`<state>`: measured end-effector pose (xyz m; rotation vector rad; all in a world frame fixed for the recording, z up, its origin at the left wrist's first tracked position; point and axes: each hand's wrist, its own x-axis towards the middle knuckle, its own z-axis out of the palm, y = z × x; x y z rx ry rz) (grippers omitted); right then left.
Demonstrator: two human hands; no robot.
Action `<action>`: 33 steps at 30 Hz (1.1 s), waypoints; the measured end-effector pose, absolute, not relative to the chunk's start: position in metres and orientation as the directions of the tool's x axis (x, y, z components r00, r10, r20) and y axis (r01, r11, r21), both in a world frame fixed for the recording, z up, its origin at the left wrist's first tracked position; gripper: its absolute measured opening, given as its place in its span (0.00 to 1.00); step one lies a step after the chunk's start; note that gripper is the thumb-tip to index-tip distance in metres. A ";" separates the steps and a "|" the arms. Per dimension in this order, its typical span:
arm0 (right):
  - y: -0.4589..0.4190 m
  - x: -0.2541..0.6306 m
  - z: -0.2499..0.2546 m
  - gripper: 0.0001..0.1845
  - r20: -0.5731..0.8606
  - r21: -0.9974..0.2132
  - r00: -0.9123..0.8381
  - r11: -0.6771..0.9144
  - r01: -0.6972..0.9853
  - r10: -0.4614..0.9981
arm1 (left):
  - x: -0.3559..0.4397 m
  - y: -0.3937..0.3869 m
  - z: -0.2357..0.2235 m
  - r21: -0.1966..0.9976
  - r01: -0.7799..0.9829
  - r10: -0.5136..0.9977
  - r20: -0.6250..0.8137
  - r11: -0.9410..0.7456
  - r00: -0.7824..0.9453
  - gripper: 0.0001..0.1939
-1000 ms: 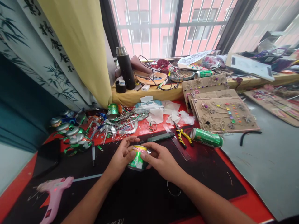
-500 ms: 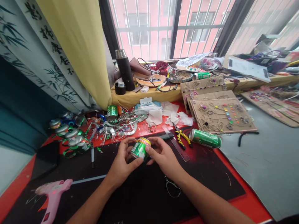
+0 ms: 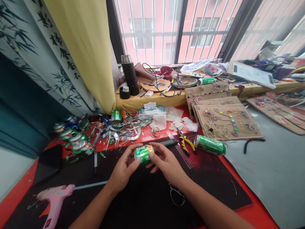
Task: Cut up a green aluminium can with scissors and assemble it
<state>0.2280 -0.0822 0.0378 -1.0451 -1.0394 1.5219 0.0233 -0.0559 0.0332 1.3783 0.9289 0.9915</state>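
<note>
Between both hands, above the black mat (image 3: 140,203), is a short green can piece (image 3: 143,154) with a yellow band, lying roughly sideways. My left hand (image 3: 125,165) grips its left end, thumb along the lower front. On the other end, my right hand (image 3: 166,160) closes with its thumb on the front and fingers behind. Scissors (image 3: 176,194) lie partly hidden under my right wrist. Just beyond the right hand are yellow-black pliers (image 3: 186,143), a clear ruler (image 3: 184,156) and a whole green can (image 3: 210,145) on its side.
A pink glue gun (image 3: 56,202) lies at the left front. Cut cans (image 3: 79,144) and metal strips (image 3: 126,130) crowd the back left, near a pen (image 3: 95,160). Tissues (image 3: 159,122) and cardboard with cords (image 3: 228,119) are at the back. A black thermos (image 3: 130,76) stands on the sill.
The can piece has been turned in the hands, from more upright to more sideways, showing a different part of its print. The whole view has shifted slightly.
</note>
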 end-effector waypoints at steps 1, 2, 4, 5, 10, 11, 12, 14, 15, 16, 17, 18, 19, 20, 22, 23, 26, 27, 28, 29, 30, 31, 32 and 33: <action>-0.082 0.228 0.038 0.34 -0.123 -0.958 -0.156 -0.158 -0.238 0.980 | 0.024 -0.056 0.033 0.999 -0.008 0.941 0.046 -0.046 0.335 0.26; -0.081 0.228 0.038 0.34 -0.126 -0.958 -0.155 -0.160 -0.236 0.980 | 0.025 -0.056 0.033 0.999 -0.001 0.943 0.047 -0.050 0.330 0.26; -0.080 0.229 0.037 0.33 -0.128 -0.957 -0.141 -0.159 -0.244 0.982 | 0.027 -0.056 0.033 0.998 0.007 0.955 0.060 -0.065 0.289 0.28; -0.080 0.229 0.037 0.33 -0.127 -0.955 -0.130 -0.157 -0.252 0.983 | 0.028 -0.056 0.032 0.997 0.006 0.962 0.069 -0.073 0.265 0.29; -0.080 0.229 0.034 0.32 -0.130 -0.950 -0.115 -0.157 -0.270 0.985 | 0.030 -0.057 0.033 0.997 0.020 0.963 0.065 -0.073 0.262 0.28; -0.080 0.229 0.034 0.32 -0.128 -0.950 -0.118 -0.156 -0.271 0.985 | 0.029 -0.057 0.034 0.997 0.027 0.960 0.061 -0.071 0.274 0.28; -0.081 0.229 0.034 0.31 -0.124 -0.949 -0.122 -0.154 -0.274 0.985 | 0.029 -0.058 0.034 0.997 0.031 0.959 0.061 -0.073 0.277 0.28; -0.082 0.229 0.036 0.32 -0.119 -0.948 -0.137 -0.153 -0.278 0.983 | 0.028 -0.059 0.035 0.996 0.033 0.961 0.070 -0.082 0.269 0.29; -0.083 0.228 0.037 0.32 -0.119 -0.946 -0.154 -0.159 -0.281 0.981 | 0.028 -0.060 0.036 0.996 0.033 0.962 0.075 -0.087 0.263 0.29; -0.084 0.228 0.038 0.33 -0.122 -0.944 -0.175 -0.168 -0.285 0.977 | 0.028 -0.060 0.036 0.995 0.035 0.963 0.079 -0.091 0.259 0.29; -0.084 0.227 0.039 0.34 -0.125 -0.940 -0.196 -0.179 -0.289 0.973 | 0.028 -0.061 0.036 0.995 0.040 0.962 0.081 -0.095 0.259 0.29; -0.085 0.227 0.039 0.34 -0.129 -0.937 -0.213 -0.189 -0.292 0.968 | 0.028 -0.062 0.036 0.994 0.046 0.962 0.083 -0.098 0.260 0.29; -0.085 0.227 0.040 0.35 -0.131 -0.936 -0.225 -0.195 -0.293 0.966 | 0.028 -0.063 0.036 0.993 0.054 0.961 0.084 -0.101 0.262 0.29; -0.086 0.227 0.040 0.35 -0.131 -0.936 -0.229 -0.197 -0.291 0.964 | 0.029 -0.064 0.035 0.992 0.061 0.960 0.086 -0.106 0.265 0.29; -0.086 0.227 0.040 0.35 -0.133 -0.938 -0.223 -0.195 -0.286 0.966 | 0.030 -0.066 0.034 0.989 0.083 0.953 0.096 -0.125 0.287 0.28; -0.085 0.227 0.039 0.36 -0.138 -0.938 -0.221 -0.199 -0.283 0.965 | 0.030 -0.067 0.033 0.985 0.101 0.947 0.104 -0.141 0.305 0.28; -0.084 0.228 0.037 0.36 -0.161 -0.935 -0.214 -0.219 -0.280 0.963 | 0.031 -0.069 0.031 0.962 0.178 0.923 0.133 -0.209 0.362 0.28; -0.084 0.228 0.037 0.36 -0.166 -0.935 -0.210 -0.222 -0.277 0.963 | 0.031 -0.069 0.030 0.953 0.203 0.918 0.140 -0.227 0.371 0.28; -0.084 0.228 0.037 0.35 -0.169 -0.936 -0.205 -0.222 -0.274 0.964 | 0.030 -0.069 0.030 0.945 0.223 0.915 0.143 -0.240 0.378 0.28; -0.084 0.228 0.037 0.35 -0.168 -0.937 -0.200 -0.220 -0.272 0.965 | 0.029 -0.069 0.030 0.939 0.238 0.912 0.144 -0.248 0.384 0.29; -0.084 0.227 0.037 0.34 -0.166 -0.938 -0.196 -0.216 -0.270 0.967 | 0.029 -0.068 0.030 0.935 0.247 0.909 0.143 -0.253 0.390 0.29; -0.085 0.227 0.038 0.34 -0.162 -0.940 -0.194 -0.211 -0.269 0.968 | 0.028 -0.068 0.030 0.932 0.253 0.905 0.144 -0.260 0.399 0.31; -0.085 0.227 0.038 0.34 -0.157 -0.941 -0.192 -0.205 -0.269 0.969 | 0.027 -0.068 0.029 0.928 0.260 0.901 0.146 -0.268 0.408 0.32; -0.085 0.227 0.039 0.34 -0.151 -0.942 -0.190 -0.200 -0.269 0.970 | 0.026 -0.068 0.029 0.922 0.268 0.896 0.149 -0.279 0.418 0.34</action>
